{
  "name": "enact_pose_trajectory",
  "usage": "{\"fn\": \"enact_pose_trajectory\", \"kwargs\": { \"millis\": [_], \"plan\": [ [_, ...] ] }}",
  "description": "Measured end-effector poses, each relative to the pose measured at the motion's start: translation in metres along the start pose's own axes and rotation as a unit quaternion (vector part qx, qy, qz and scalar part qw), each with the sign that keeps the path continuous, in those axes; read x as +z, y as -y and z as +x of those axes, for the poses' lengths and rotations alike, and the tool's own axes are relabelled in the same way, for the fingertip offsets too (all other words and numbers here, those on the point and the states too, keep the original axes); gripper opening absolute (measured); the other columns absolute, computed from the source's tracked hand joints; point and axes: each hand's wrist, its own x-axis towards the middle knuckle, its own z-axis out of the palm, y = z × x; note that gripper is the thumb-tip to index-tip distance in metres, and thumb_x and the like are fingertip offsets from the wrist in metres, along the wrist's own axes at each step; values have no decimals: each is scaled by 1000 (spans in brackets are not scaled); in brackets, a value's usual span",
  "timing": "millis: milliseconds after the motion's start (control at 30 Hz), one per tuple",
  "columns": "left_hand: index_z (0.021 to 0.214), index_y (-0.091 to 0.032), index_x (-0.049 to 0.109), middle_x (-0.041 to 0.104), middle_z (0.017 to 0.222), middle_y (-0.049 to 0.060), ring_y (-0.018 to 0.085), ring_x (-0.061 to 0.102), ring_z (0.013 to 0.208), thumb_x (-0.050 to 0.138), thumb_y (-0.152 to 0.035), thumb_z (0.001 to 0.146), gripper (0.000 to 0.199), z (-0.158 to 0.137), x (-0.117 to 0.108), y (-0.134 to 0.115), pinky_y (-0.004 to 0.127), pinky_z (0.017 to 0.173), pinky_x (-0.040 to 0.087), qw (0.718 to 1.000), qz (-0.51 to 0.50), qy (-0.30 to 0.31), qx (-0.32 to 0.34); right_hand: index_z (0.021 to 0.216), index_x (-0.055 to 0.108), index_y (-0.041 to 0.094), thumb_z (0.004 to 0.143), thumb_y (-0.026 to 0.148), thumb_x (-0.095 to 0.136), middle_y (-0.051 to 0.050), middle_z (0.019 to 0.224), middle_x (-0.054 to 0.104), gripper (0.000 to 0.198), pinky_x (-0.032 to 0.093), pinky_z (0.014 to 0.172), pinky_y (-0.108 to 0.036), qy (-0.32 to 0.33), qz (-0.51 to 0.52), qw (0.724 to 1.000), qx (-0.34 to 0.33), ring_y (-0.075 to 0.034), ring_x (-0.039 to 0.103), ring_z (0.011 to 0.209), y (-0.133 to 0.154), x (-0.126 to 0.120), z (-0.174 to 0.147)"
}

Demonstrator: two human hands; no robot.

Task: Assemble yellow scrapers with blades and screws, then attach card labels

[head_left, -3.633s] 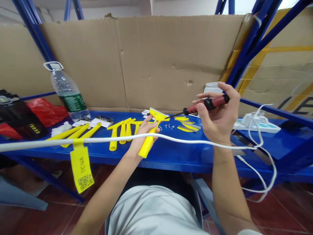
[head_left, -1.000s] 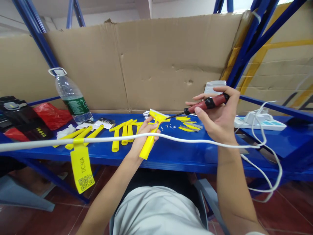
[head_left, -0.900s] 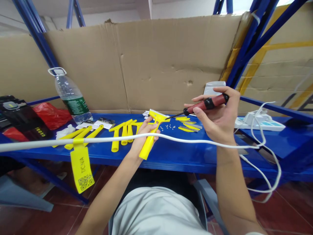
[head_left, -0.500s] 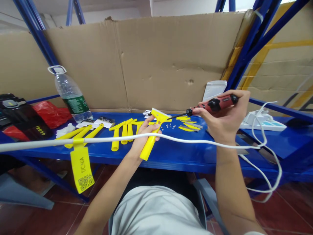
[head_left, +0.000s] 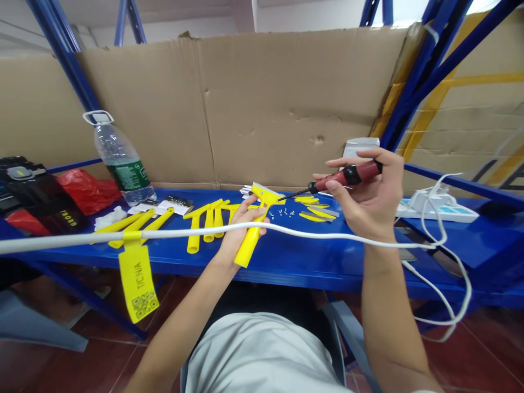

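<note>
My left hand point(head_left: 235, 237) is closed around a yellow scraper point(head_left: 250, 244), its handle slanting down toward me and its wide head up. In my right hand point(head_left: 374, 204) is a red and black screwdriver point(head_left: 346, 176), gripped between thumb and fingers, with some fingers raised off it. The screwdriver's thin shaft points left, and its tip meets the right side of the scraper's head near a screw hole. Just behind lie several small screws point(head_left: 280, 213) and several thin yellow strips point(head_left: 317, 213). More yellow scraper handles point(head_left: 193, 234) rest left of my left hand.
A white cable point(head_left: 311, 233) with a yellow tag point(head_left: 138, 281) crosses in front of my hands. At the left stand a water bottle point(head_left: 126, 164), a red plastic bag point(head_left: 88, 191) and a black bag point(head_left: 35, 191). A power strip point(head_left: 446, 210) lies right. Cardboard point(head_left: 254, 109) walls the back.
The fingers of my right hand have loosened and spread on the screwdriver, and its handle has shifted slightly left and down. The scraper stays nearly in place in my left hand.
</note>
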Motion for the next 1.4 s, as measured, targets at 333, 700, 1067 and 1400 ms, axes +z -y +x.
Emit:
{"fn": "enact_pose_trajectory", "kwargs": {
  "millis": [333,700,1067,1400],
  "plan": [
    [156,-24,59,77,113,8,11,73,66,84,-7,87,76,2,-2,0,18,50,55,1000,-3,4,-5,124,59,37,89,41,98,-2,129,81,53,72,108,-66,19,15,999,24,-33,87,110,2,-2,2],
    [156,-24,57,76,114,8,11,72,66,81,-6,89,74,-1,3,-2,17,49,54,1000,-15,-5,-13,122,55,36,91,39,97,1,109,82,52,78,88,-53,-1,0,1000,13,-27,87,90,0,1,-1],
    [155,-26,59,76,117,8,10,72,68,82,-8,90,71,0,-1,0,16,51,55,1000,-16,1,-10,116,59,33,80,35,106,2,100,81,59,77,87,-49,-26,-46,999,-10,-26,85,88,-4,-1,-2],
    [157,-26,56,76,119,8,10,72,69,81,-9,91,72,0,-3,1,16,52,55,1000,-13,6,-7,131,56,37,88,37,99,-2,132,81,61,74,106,-60,42,12,999,9,-31,86,117,-3,-5,0]
  ]
}}
